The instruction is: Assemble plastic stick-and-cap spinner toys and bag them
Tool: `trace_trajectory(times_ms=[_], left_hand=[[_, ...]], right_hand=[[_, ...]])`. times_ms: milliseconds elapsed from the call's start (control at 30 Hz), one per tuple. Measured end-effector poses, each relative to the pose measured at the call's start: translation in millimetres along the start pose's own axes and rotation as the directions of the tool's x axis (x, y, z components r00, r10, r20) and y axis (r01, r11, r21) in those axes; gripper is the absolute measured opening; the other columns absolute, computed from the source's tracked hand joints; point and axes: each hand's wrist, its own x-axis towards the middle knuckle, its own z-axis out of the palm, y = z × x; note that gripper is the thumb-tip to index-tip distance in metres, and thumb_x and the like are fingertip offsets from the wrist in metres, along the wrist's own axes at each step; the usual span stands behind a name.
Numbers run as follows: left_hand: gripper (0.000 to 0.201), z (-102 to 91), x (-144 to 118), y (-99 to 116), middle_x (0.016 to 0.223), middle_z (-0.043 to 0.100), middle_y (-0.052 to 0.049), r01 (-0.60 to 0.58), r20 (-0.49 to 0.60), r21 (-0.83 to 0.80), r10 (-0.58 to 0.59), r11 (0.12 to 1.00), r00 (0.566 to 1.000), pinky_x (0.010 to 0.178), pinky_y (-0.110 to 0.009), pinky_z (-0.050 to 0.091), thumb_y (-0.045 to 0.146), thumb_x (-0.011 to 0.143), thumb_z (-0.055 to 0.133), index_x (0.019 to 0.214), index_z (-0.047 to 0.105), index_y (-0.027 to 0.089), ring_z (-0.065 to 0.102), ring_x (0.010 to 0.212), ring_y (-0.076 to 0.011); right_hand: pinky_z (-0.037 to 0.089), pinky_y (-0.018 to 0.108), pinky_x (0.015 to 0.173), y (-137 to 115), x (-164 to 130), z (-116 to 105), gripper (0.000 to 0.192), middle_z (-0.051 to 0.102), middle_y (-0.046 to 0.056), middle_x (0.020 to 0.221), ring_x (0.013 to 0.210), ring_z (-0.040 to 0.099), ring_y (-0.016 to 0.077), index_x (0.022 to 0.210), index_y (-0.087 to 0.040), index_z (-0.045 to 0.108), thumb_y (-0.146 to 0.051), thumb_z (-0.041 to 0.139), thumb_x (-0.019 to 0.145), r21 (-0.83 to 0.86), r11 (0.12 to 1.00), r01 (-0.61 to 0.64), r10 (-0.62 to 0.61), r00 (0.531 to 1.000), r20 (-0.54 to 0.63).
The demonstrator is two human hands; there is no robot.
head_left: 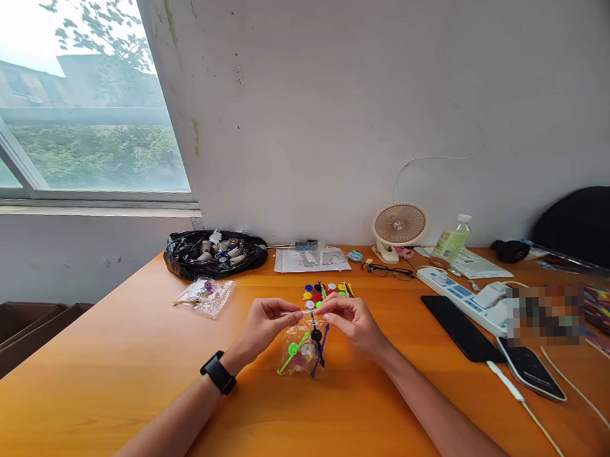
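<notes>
My left hand, with a black watch on its wrist, pinches one end of the top edge of a clear plastic bag. My right hand has its thumb and fingertips closed on the other end of that edge. Below the fingers, colourful plastic arrow pieces show in or against the bag: a green arrow, a blue arrow and a black arrow. A white disc is among them. Just beyond my hands lie several coloured discs and arrows on the table.
On the wooden table are a black bag of tubes, a small packet, white papers, a fan, glasses, a bottle, a power strip, a black slab and a phone with cables.
</notes>
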Motion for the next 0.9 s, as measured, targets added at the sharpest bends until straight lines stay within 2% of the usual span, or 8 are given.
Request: trace_trajectory(times_ms=[100,200,300,433,533,700,800,900], left_hand=[[0.03,1.9,-1.8,-0.3,0.092,0.08,-0.009,-0.062,0.035,0.012,0.061,0.998,0.998,0.076,-0.029,0.057,0.041,0.078,0.086,0.093,0.081,0.015,0.072,0.083,-0.0202],[0.031,2.8,-4.6,1.9,0.093,0.077,-0.008,-0.173,0.074,0.147,0.163,0.974,0.984,0.075,-0.028,0.055,0.043,0.086,0.079,0.103,0.081,0.017,0.07,0.084,-0.0193],[0.033,3.1,-6.8,5.7,0.099,0.075,-0.009,-0.218,0.143,0.257,0.187,0.941,0.972,0.08,-0.029,0.055,0.044,0.093,0.071,0.114,0.08,0.02,0.07,0.091,-0.0209],[0.032,2.7,-6.2,6.0,0.098,0.08,-0.01,-0.189,0.239,0.26,0.126,0.947,0.963,0.083,-0.031,0.056,0.046,0.094,0.07,0.102,0.083,0.018,0.072,0.093,-0.0233],[0.031,1.4,-3.9,2.3,0.096,0.082,-0.009,-0.145,0.23,0.243,0.088,0.959,0.969,0.081,-0.029,0.055,0.047,0.091,0.073,0.098,0.083,0.017,0.073,0.089,-0.0229],[0.036,-4.6,0.7,0.8,0.077,0.078,-0.007,-0.046,0.165,0.253,0.003,0.966,0.986,0.057,-0.023,0.045,0.051,0.08,0.082,0.081,0.081,0.014,0.065,0.065,-0.016],[0.039,-10.6,3.7,4.4,0.065,0.072,-0.005,0.006,0.199,0.242,-0.056,0.97,0.978,0.05,-0.022,0.037,0.052,0.076,0.085,0.075,0.079,0.013,0.056,0.054,-0.0115],[0.04,-16.4,6.1,7.1,0.062,0.07,-0.004,0.032,0.251,0.236,-0.092,0.971,0.964,0.05,-0.022,0.037,0.052,0.077,0.084,0.075,0.079,0.013,0.054,0.053,-0.0105]], right_hand=[[0.053,0.03,0.078,0.6,-0.8,3.2,0.024,0.073,0.006,0.095,0.088,0.066,0.0196,0.1,-0.02,0.077,-0.041,0.077,0.087,-0.016,0.997,-0.074,0.074,0.997,0.008],[0.051,0.028,0.073,-0.2,-2.2,7.6,0.028,0.072,0.005,0.084,0.079,0.064,0.0181,0.09,-0.017,0.076,-0.045,0.075,0.089,-0.076,0.993,-0.089,0.093,0.995,0.048],[0.05,0.028,0.072,-2.3,-4.6,11.5,0.029,0.071,0.004,0.081,0.076,0.063,0.0176,0.086,-0.017,0.076,-0.046,0.073,0.09,-0.091,0.993,-0.081,0.088,0.993,0.084],[0.049,0.029,0.072,-3.9,-6.5,14.5,0.031,0.07,0.004,0.08,0.077,0.062,0.0182,0.085,-0.017,0.076,-0.047,0.073,0.09,-0.119,0.989,-0.083,0.095,0.99,0.101],[0.048,0.028,0.069,-3.4,-5.8,14.7,0.034,0.07,0.004,0.079,0.074,0.061,0.0176,0.084,-0.017,0.077,-0.05,0.073,0.089,-0.132,0.986,-0.106,0.121,0.986,0.112],[0.039,0.025,0.057,-0.5,-3.9,10.3,0.04,0.065,0.002,0.069,0.063,0.054,0.0141,0.079,-0.017,0.074,-0.056,0.075,0.086,-0.155,0.978,-0.141,0.161,0.979,0.127],[0.032,0.025,0.052,-0.8,-2.5,4.3,0.043,0.06,0.0,0.063,0.056,0.047,0.0117,0.073,-0.016,0.071,-0.058,0.077,0.084,-0.187,0.969,-0.161,0.188,0.973,0.136],[0.029,0.024,0.05,-3.0,-1.0,-2.1,0.048,0.054,-0.002,0.058,0.053,0.042,0.0101,0.067,-0.016,0.066,-0.06,0.08,0.079,-0.186,0.966,-0.178,0.206,0.968,0.141]])
